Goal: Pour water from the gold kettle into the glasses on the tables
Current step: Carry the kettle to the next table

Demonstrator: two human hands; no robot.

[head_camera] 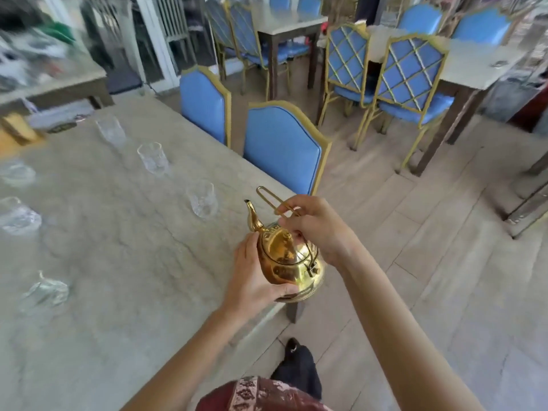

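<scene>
The gold kettle stands upright near the right edge of the long marble table, spout pointing up and away. My right hand is closed around its wire handle above the lid. My left hand cups the kettle's left side and base. Several clear glasses stand on the table: the nearest one just beyond the spout, another farther back, a third farther still, and others along the left side. I cannot tell whether they hold water.
Two blue chairs with gold frames are pushed against the table's right side. More tables and blue chairs fill the room behind. Wooden floor lies to the right. My foot is beside the table leg.
</scene>
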